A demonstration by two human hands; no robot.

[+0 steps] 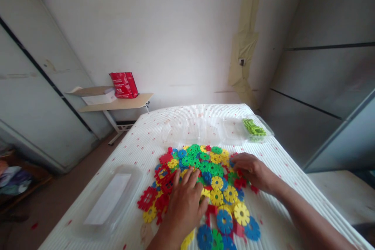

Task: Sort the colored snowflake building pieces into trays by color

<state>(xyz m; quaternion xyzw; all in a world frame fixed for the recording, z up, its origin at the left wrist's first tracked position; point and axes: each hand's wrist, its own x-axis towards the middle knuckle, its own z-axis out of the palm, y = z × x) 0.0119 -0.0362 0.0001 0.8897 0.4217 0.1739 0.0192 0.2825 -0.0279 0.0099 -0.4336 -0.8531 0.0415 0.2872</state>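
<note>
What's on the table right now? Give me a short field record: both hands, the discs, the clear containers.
left hand: palm down, fingers spread, flat on the disc pile
right hand: fingers curled at the pile's right edge; whether it holds a disc is unclear
disc pile: red, yellow, green and blue notched discs, mixed
clear tray: beyond the pile; green pieces in its right end
clear container: left of the pile, lying flat
table: white ribbed cover with red specks
</note>
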